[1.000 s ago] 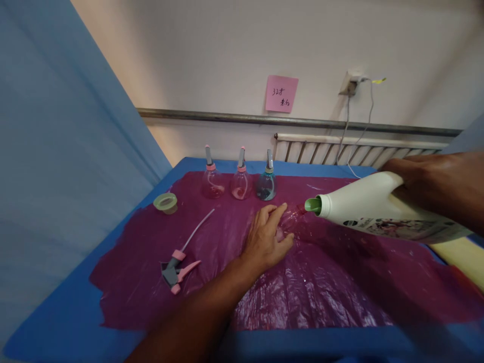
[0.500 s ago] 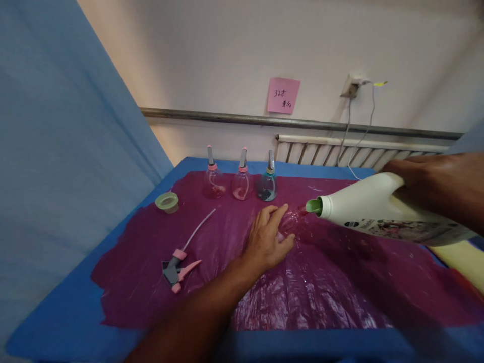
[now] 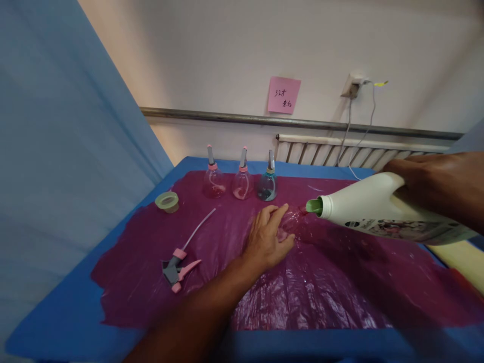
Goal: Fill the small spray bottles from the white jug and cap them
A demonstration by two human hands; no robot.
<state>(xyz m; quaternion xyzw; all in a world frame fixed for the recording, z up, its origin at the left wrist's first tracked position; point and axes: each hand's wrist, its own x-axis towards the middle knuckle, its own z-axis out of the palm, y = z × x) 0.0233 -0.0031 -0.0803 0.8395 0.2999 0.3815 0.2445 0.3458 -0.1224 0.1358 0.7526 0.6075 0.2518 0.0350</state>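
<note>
A clear round bottle (image 3: 295, 222) stands on the purple plastic sheet (image 3: 139, 282), with its near left side curled in by my left hand (image 3: 267, 237). My right hand (image 3: 438, 184) grips a white detergent jug (image 3: 363, 201) by its handle, tipped nearly level. The jug's green spout (image 3: 313, 206) points left at the clear bottle's mouth; whether liquid runs out is hard to see. A loose spray head (image 3: 173, 269), grey and pink with a thin tube, lies to the left of my forearm.
Behind are three round spray bottles, two pink-collared (image 3: 214, 182) (image 3: 242, 185) and one teal (image 3: 267, 186). A small pale green container (image 3: 167, 202) sits at left. A blue curtain (image 3: 75, 151) hangs on the left. A yellow object (image 3: 459, 259) lies at right.
</note>
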